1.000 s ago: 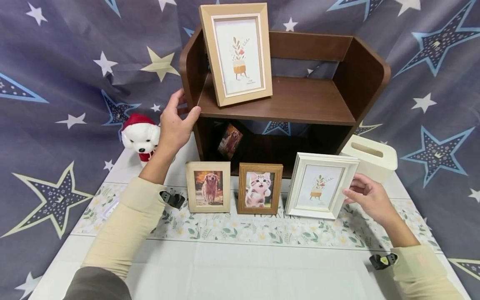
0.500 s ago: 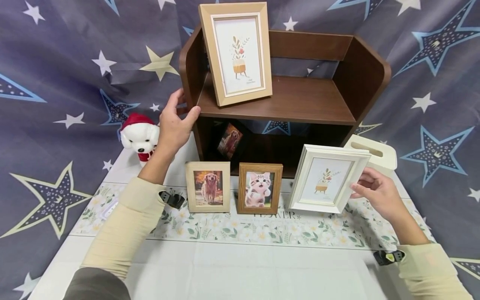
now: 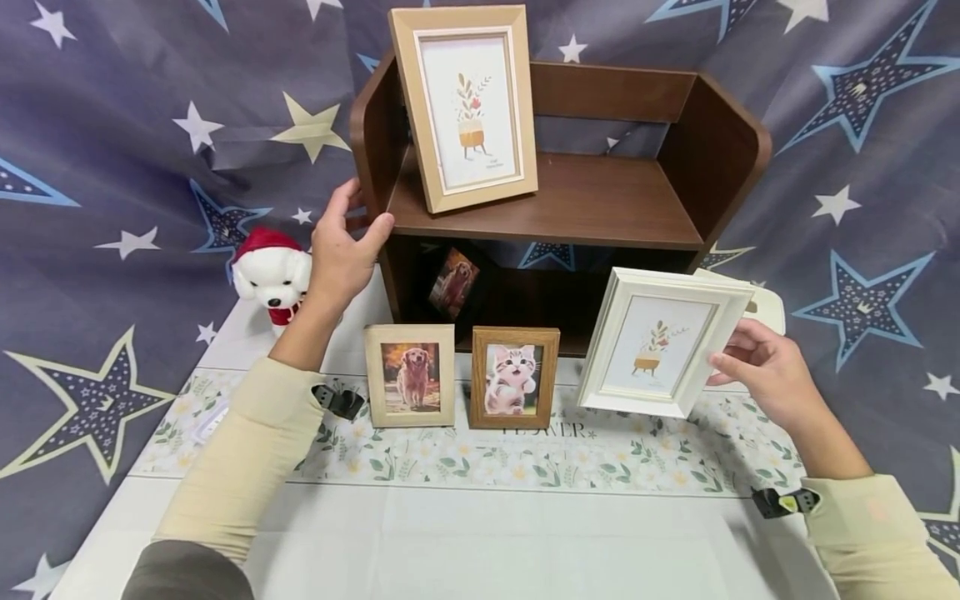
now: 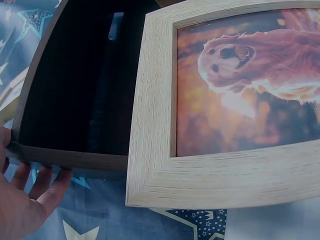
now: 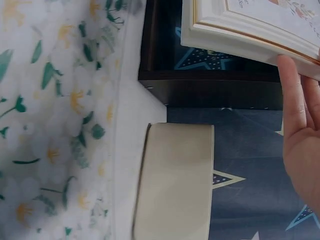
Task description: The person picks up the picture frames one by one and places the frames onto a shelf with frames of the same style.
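Note:
My right hand (image 3: 768, 367) grips the right edge of a white picture frame (image 3: 600, 379) with a potted-plant print, held tilted off the table in front of the shelf. In the right wrist view, fingers (image 5: 292, 92) lie along the side of that white frame (image 5: 240, 42). My left hand (image 3: 341, 250) holds the left side panel of the dark brown two-tier shelf (image 3: 607, 217), thumb at its front edge. A cream frame (image 3: 448, 375) with a dog photo and a brown wooden frame (image 3: 476, 379) with a kitten photo stand on the table between the hands.
A larger tan frame (image 3: 411, 108) leans on the upper tier at left. A dark frame (image 3: 453, 283) with a dog photo sits tilted in the lower tier. A plush white dog (image 3: 270, 275) stands left of the shelf; a cream tissue box (image 5: 175, 185) stands right of it.
My right hand has raised the white frame off the table and moved it slightly right and back. The left hand stays on the shelf.

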Tool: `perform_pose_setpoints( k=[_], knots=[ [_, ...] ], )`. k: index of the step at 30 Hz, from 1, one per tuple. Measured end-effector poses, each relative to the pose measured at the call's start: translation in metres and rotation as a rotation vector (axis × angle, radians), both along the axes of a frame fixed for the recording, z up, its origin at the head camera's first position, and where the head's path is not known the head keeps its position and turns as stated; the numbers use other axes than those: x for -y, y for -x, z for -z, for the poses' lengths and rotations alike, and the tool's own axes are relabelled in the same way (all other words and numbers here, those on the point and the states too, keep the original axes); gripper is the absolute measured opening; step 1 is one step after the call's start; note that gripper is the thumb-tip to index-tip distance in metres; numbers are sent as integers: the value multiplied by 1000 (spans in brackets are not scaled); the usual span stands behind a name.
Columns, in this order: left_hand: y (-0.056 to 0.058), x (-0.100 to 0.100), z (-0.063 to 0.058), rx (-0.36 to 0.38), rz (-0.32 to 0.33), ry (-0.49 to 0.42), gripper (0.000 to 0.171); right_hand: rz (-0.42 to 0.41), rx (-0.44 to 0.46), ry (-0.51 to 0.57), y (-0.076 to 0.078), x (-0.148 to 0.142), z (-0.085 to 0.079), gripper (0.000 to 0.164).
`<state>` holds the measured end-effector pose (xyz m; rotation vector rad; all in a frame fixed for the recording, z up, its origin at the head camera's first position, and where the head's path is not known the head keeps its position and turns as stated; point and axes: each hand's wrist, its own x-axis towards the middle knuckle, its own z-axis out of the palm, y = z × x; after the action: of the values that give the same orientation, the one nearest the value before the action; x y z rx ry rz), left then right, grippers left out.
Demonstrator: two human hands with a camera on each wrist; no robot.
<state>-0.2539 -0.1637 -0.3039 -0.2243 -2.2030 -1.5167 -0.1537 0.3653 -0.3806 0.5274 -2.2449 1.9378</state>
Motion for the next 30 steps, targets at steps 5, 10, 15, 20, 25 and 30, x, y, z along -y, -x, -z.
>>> perform_pose_setpoints(
  k=[5, 10, 15, 20, 25, 30],
  knots=[
    [0, 0, 0, 4, 5, -10, 57, -33, -17, 71, 0, 3, -14, 53],
    [1, -1, 0, 0, 9, -19, 58, -58, -48, 150, 0, 8, -27, 55],
    [1, 0, 1, -11, 10, -21, 57, -108, -66, 181, 4, 16, -40, 57],
    [0, 1, 1, -11, 9, -17, 57, -125, -83, 208, 5, 23, -54, 54],
    [1, 1, 0, -20, 16, -19, 57, -136, -109, 264, 6, 31, -69, 51],
    [1, 0, 0, -23, 18, -19, 57, -147, -107, 293, 6, 37, -83, 52]
  ],
)
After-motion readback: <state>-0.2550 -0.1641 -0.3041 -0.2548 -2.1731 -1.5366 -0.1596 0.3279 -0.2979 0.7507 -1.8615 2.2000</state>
